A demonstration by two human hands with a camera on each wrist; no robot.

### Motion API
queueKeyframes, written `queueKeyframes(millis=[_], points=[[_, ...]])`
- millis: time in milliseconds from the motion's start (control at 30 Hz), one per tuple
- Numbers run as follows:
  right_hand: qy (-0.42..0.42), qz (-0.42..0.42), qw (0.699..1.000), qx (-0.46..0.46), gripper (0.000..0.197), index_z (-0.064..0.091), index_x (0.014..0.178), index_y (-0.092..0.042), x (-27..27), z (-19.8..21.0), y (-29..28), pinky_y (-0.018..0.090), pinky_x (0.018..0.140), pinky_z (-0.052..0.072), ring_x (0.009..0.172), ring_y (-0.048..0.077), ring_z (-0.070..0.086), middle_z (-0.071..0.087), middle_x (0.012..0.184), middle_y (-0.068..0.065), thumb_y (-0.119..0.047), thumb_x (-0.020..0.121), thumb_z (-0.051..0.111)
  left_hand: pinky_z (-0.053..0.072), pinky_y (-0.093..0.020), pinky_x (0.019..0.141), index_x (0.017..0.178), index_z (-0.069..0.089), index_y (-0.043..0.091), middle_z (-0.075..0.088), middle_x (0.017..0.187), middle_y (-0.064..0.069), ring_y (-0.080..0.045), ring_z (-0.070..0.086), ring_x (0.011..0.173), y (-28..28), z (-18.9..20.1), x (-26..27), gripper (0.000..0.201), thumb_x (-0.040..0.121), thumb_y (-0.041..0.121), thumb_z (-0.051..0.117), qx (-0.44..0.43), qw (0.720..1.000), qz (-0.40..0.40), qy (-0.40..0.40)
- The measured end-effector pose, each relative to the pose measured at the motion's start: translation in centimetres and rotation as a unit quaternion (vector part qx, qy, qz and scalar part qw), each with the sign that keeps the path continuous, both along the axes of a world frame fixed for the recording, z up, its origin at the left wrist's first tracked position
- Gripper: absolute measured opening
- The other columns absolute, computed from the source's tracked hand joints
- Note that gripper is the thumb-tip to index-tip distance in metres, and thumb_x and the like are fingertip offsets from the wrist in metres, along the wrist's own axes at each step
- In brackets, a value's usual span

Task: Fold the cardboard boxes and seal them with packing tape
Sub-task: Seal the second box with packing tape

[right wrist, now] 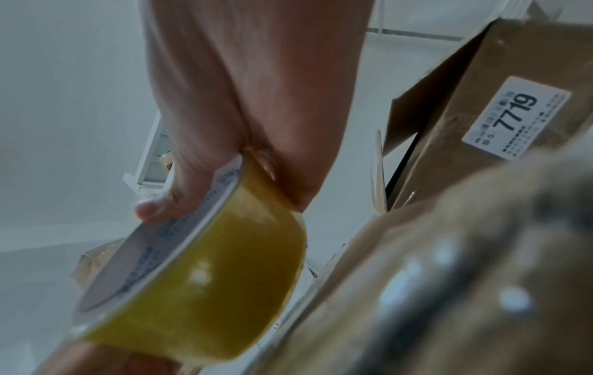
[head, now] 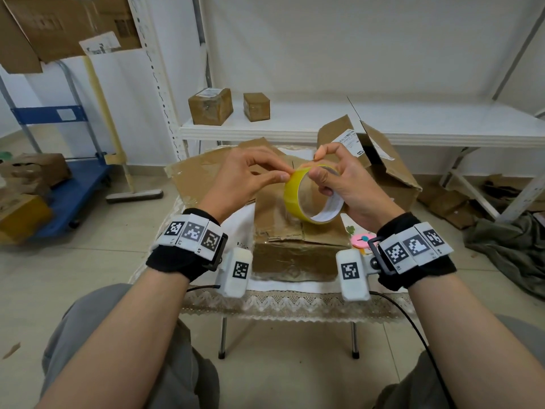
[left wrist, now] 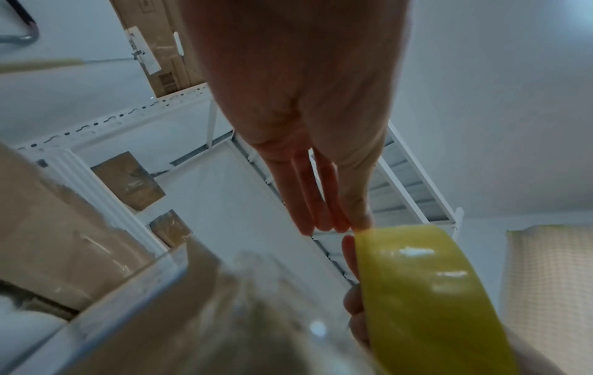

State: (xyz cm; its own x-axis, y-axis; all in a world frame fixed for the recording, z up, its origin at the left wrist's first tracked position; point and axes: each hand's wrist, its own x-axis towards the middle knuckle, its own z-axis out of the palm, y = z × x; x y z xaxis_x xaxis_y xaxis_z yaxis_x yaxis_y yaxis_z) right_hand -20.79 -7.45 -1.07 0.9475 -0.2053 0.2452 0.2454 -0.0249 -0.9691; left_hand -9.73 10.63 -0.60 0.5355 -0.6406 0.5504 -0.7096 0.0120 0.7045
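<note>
right hand (head: 348, 187) grips the tape roll (head: 312, 196) while left hand (head: 250, 178) pinches its loose end, so next it needs peeling toward the folded box (head: 295, 246).

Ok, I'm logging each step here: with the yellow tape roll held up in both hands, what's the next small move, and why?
Probably peel the free end loose: the right hand grips the tape roll above the closed cardboard box, the left hand pinches at the roll's upper edge, and no strip is pulled out yet.
</note>
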Motion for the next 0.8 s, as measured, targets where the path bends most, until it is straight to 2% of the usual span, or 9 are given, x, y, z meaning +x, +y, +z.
queueKeyframes(millis=[133, 200, 267, 333, 433, 567, 633, 733, 800], points=[[0.012, 0.028, 1.000, 0.005, 0.041, 0.042, 0.113, -0.011, -0.1, -0.2, 0.3, 0.020, 0.056, 0.037, 0.059, 0.012, 0.044, 0.063, 0.064, -0.009, -0.022, 0.083, 0.067, 0.055, -0.025, 0.081, 0.087, 0.077, 0.015, 0.074, 0.087, 0.001, -0.013, 0.069, 0.085, 0.6, 0.5, 0.0, 0.007, 0.081, 0.012, 0.080, 0.066, 0.998, -0.015, -0.001], [0.013, 0.039, 0.999, 0.016, 0.042, 0.042, 0.115, -0.010, -0.2, -0.2, 0.4, 0.022, 0.056, 0.038, 0.061, 0.017, 0.041, 0.063, 0.062, -0.008, -0.023, 0.083, 0.065, 0.056, -0.026, 0.080, 0.088, 0.074, 0.015, 0.073, 0.087, 0.001, -0.012, 0.068, 0.084, 0.8, 0.6, 0.0, 0.007, 0.083, 0.010, 0.077, 0.080, 0.996, -0.037, 0.008], [0.011, 0.037, 0.999, 0.026, 0.043, 0.042, 0.115, -0.010, -0.3, -0.1, 0.4, 0.023, 0.055, 0.041, 0.063, 0.019, 0.044, 0.065, 0.065, -0.006, -0.026, 0.081, 0.064, 0.059, -0.031, 0.080, 0.092, 0.071, 0.012, 0.072, 0.090, -0.004, -0.018, 0.068, 0.086, 0.8, 0.4, -0.2, 0.006, 0.087, 0.009, 0.074, 0.078, 0.994, -0.067, 0.039], [0.004, 0.026, 0.999, 0.039, 0.039, 0.044, 0.109, -0.012, -0.3, 0.0, 0.3, 0.023, 0.054, 0.041, 0.064, 0.018, 0.047, 0.066, 0.068, -0.007, -0.030, 0.080, 0.063, 0.061, -0.042, 0.082, 0.099, 0.068, 0.010, 0.069, 0.099, -0.015, -0.028, 0.068, 0.093, 0.7, 0.2, -0.4, 0.011, 0.089, 0.013, 0.071, 0.056, 0.991, -0.092, 0.080], [-0.008, 0.010, 0.998, 0.054, 0.033, 0.044, 0.104, -0.015, -0.4, 0.2, 0.3, 0.020, 0.051, 0.041, 0.061, 0.014, 0.048, 0.066, 0.067, -0.010, -0.033, 0.081, 0.060, 0.060, -0.046, 0.085, 0.110, 0.062, 0.005, 0.065, 0.108, -0.023, -0.025, 0.066, 0.097, 0.6, 0.1, -0.7, 0.024, 0.091, 0.019, 0.066, 0.033, 0.986, -0.110, 0.122], [-0.016, 0.001, 0.998, 0.059, 0.042, 0.045, 0.101, -0.018, -0.2, 0.1, 0.5, 0.023, 0.055, 0.039, 0.066, 0.015, 0.046, 0.065, 0.069, -0.011, -0.043, 0.074, 0.066, 0.060, -0.045, 0.087, 0.114, 0.058, 0.001, 0.061, 0.113, -0.027, -0.022, 0.064, 0.099, 0.4, 0.0, -0.9, 0.022, 0.095, 0.011, 0.062, 0.029, 0.983, -0.117, 0.139], [-0.021, -0.005, 0.998, 0.058, 0.048, 0.045, 0.101, -0.019, 0.0, -0.1, 0.6, 0.025, 0.057, 0.039, 0.068, 0.016, 0.046, 0.065, 0.070, -0.012, -0.046, 0.069, 0.069, 0.059, -0.043, 0.088, 0.113, 0.058, 0.005, 0.062, 0.110, -0.023, -0.020, 0.063, 0.099, 0.4, -0.1, -1.0, 0.021, 0.094, 0.014, 0.062, 0.023, 0.981, -0.119, 0.150], [-0.026, -0.004, 0.998, 0.058, 0.049, 0.044, 0.102, -0.019, 0.0, -0.4, 0.5, 0.025, 0.057, 0.039, 0.068, 0.016, 0.046, 0.065, 0.070, -0.012, -0.047, 0.069, 0.068, 0.058, -0.037, 0.089, 0.111, 0.057, 0.006, 0.063, 0.107, -0.008, -0.016, 0.063, 0.098, 0.4, -0.1, -0.9, 0.020, 0.094, 0.015, 0.061, 0.023, 0.979, -0.124, 0.157], [-0.030, -0.008, 0.997, 0.068, 0.049, 0.044, 0.101, -0.019, 0.1, -0.6, 0.4, 0.026, 0.059, 0.037, 0.069, 0.016, 0.046, 0.066, 0.071, -0.012, -0.047, 0.069, 0.068, 0.057, -0.035, 0.090, 0.108, 0.058, 0.007, 0.062, 0.103, -0.007, -0.014, 0.063, 0.096, 0.1, -0.4, -1.0, 0.011, 0.099, 0.013, 0.056, 0.031, 0.979, -0.127, 0.155]])
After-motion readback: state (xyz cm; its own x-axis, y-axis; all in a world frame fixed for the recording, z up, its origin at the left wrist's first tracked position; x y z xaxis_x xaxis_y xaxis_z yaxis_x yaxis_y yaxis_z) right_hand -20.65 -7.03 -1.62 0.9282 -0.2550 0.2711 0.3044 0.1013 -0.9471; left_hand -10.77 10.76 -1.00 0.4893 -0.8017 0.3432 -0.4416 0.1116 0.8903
